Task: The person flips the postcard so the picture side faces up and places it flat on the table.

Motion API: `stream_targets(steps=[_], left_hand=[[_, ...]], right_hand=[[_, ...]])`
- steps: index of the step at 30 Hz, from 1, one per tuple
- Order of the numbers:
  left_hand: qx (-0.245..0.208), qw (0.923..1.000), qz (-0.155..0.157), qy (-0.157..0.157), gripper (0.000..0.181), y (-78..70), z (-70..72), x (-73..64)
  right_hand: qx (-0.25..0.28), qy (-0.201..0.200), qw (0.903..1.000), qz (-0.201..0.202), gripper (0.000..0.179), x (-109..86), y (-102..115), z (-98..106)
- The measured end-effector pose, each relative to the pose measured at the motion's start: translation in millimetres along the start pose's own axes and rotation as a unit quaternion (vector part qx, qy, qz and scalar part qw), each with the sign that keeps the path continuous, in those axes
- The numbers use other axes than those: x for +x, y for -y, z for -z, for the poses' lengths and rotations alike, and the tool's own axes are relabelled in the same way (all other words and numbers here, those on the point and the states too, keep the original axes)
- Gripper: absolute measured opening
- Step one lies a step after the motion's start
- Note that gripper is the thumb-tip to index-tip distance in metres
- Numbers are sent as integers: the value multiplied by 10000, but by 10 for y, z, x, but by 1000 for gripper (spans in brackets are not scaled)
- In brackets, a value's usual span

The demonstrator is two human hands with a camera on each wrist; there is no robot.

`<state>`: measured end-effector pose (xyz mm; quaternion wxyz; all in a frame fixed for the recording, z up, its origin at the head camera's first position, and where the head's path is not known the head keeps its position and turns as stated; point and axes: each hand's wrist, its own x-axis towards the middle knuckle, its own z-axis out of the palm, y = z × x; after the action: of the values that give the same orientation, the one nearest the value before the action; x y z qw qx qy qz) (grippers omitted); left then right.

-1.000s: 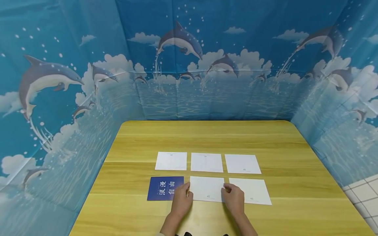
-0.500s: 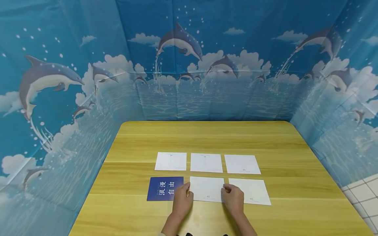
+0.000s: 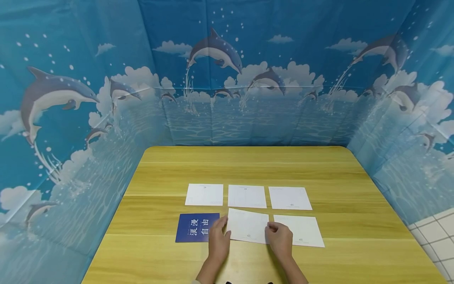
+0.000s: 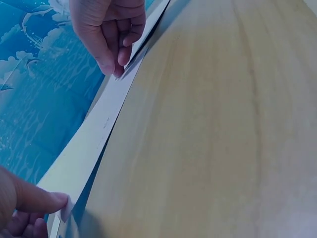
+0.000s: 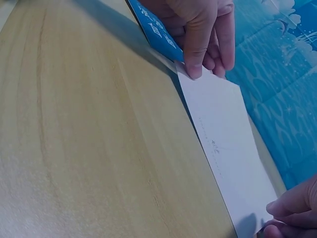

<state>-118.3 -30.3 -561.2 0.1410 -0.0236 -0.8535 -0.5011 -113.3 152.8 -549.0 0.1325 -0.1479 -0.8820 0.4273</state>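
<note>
A white postcard [image 3: 247,225] with a small printed mark lies in the middle of the front row, its left side raised a little off the table. My left hand [image 3: 218,240] pinches its left edge between thumb and fingers; in the left wrist view the thumb [image 4: 52,201] lies on the card's corner. At the opposite edge, my right hand [image 3: 281,240] pinches the card as well. To the left, partly covered by my left hand, is a dark blue postcard [image 3: 186,228] with white characters. Another white postcard [image 3: 301,230] lies right of my right hand.
Behind the front row, three white postcards lie side by side: a left one [image 3: 204,195], a middle one [image 3: 247,197] and a right one [image 3: 290,198]. The wooden table [image 3: 248,165] is bounded by a blue dolphin-print curtain [image 3: 244,114] at the back and sides.
The left side of the middle white postcard has risen slightly and tilted, with my left hand's fingers moving up along with it. My right hand stays at its right edge.
</note>
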Motion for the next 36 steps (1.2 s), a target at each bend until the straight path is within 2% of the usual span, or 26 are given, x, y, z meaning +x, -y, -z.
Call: stream_targets(steps=[6, 11, 17, 20, 30, 36], left_hand=[[-476, 9985, 158, -208, 53, 10, -52, 35], [-795, 9967, 135, -53, 47, 36, -71, 81], [-406, 9990, 112, 144, 29, 37, -35, 119], [-240, 9995, -32, 188, 21, 35, -4, 124], [-1, 9985, -468, 301, 7, 20, 109, 163], [130, 9968, -762, 189, 5, 34, 135, 180]], right_hand=[[179, -61, 9996, -206, 14, -1, 13, 11], [320, -155, 9985, -421, 17, 9, -11, -11], [728, -211, 9956, -548, 30, 29, 11, 8], [845, -170, 9947, -556, 34, 38, 20, 25], [844, 718, 9922, -578, 25, 118, -37, 113], [767, 844, 9931, -281, 21, 143, -71, 147]])
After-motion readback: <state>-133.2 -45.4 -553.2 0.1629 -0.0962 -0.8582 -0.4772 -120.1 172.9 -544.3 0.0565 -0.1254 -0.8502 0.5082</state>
